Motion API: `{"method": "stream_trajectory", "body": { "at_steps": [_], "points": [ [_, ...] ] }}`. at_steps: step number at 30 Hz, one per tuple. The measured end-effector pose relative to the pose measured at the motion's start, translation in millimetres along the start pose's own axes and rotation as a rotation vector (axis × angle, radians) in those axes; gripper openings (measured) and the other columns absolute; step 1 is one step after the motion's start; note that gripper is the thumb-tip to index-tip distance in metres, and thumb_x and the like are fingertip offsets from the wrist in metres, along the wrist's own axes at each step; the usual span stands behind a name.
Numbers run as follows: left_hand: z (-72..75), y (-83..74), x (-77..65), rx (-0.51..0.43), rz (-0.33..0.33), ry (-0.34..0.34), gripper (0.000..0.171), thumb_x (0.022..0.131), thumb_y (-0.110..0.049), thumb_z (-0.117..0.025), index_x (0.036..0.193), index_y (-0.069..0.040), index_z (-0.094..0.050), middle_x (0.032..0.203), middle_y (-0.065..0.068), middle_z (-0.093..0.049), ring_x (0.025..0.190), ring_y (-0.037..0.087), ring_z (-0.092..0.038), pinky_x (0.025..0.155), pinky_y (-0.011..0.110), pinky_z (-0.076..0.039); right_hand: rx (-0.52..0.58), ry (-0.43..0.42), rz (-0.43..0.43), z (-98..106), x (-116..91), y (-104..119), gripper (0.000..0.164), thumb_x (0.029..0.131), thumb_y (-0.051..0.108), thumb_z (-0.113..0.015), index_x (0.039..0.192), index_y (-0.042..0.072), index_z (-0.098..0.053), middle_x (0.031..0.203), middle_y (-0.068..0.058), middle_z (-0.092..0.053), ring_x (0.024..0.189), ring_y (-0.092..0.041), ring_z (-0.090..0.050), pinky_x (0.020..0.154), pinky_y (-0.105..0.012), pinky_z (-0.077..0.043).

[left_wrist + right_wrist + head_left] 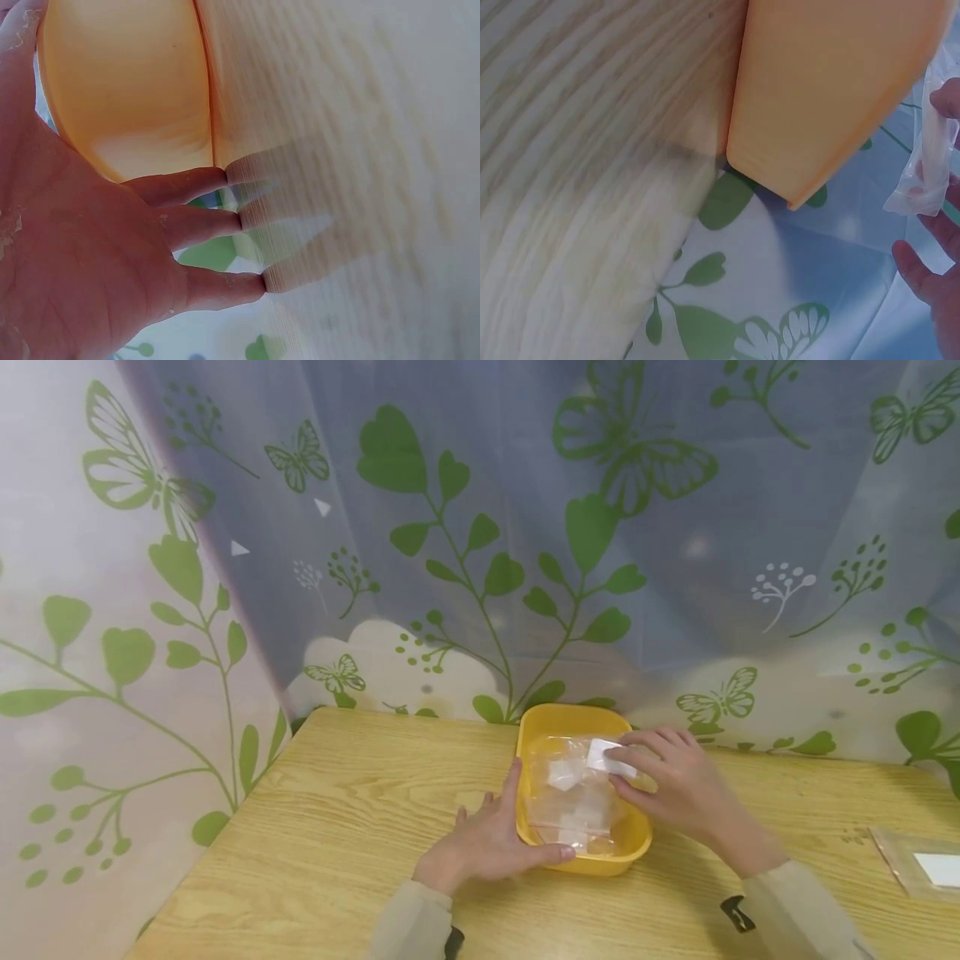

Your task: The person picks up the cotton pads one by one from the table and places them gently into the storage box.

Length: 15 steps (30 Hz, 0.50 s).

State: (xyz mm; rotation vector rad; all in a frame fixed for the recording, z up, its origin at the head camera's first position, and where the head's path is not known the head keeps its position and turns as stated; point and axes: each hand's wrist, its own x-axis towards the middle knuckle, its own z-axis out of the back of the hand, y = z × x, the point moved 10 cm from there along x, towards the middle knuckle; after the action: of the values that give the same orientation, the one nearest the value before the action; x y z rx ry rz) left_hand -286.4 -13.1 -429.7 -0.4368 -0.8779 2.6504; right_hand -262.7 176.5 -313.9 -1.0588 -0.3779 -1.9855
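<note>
A yellow plastic tub (626, 860) stands on the table, holding several clear plastic bags (570, 793) with white pieces inside. My right hand (678, 781) pinches a small clear plastic bag with a white piece (600, 755) between thumb and fingers, over the tub's right side. In the right wrist view, that bag (928, 154) shows beside the tub's rim. My left hand (491, 843) steadies the tub at its front left, fingers spread and straight, thumb along the front rim. In the left wrist view, the fingertips (251, 285) touch the tabletop.
At the right edge of the wooden table (315, 827) lies another clear bag (911, 864) with a white card in it. A curtain (480, 568) with green leaves and butterflies hangs right behind the table and along its left side.
</note>
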Motion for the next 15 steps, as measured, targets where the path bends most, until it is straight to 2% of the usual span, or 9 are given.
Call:
{"method": "stream_trajectory", "body": {
  "at_steps": [8, 11, 15],
  "points": [
    [-0.6, 0.7, 1.0, 0.026, 0.003, 0.0, 0.13, 0.078, -0.085, -0.061, 0.164, -0.025, 0.015, 0.16, 0.024, -0.041, 0.154, 0.045, -0.028, 0.121, 0.074, -0.014, -0.008, 0.048, -0.016, -16.4, 4.9, -3.3, 0.042, 0.106, 0.045, -0.049, 0.103, 0.013, -0.077, 0.102, -0.007, -0.075, 0.095, -0.03, -0.068, 0.079, -0.051, -0.053],
    [-0.3, 0.8, 1.0, 0.021, 0.001, -0.001, 0.13, 0.078, -0.085, -0.061, 0.165, -0.025, 0.015, 0.161, 0.024, -0.04, 0.154, 0.045, -0.028, 0.121, 0.074, -0.013, -0.013, 0.066, -0.023, -22.4, 5.1, -4.4, 0.033, 0.103, 0.041, -0.058, 0.104, 0.014, -0.077, 0.104, -0.006, -0.075, 0.096, -0.029, -0.068, 0.077, -0.051, -0.055],
    [-0.4, 0.3, 0.7, 0.015, -0.001, 0.001, 0.13, 0.078, -0.084, -0.062, 0.164, -0.025, 0.015, 0.161, 0.024, -0.04, 0.154, 0.045, -0.028, 0.121, 0.074, -0.013, -0.009, 0.094, -0.047, -30.7, 4.3, -7.2, 0.024, 0.093, 0.035, -0.071, 0.105, 0.014, -0.077, 0.104, -0.005, -0.075, 0.097, -0.028, -0.067, 0.076, -0.05, -0.054]
  ]
}}
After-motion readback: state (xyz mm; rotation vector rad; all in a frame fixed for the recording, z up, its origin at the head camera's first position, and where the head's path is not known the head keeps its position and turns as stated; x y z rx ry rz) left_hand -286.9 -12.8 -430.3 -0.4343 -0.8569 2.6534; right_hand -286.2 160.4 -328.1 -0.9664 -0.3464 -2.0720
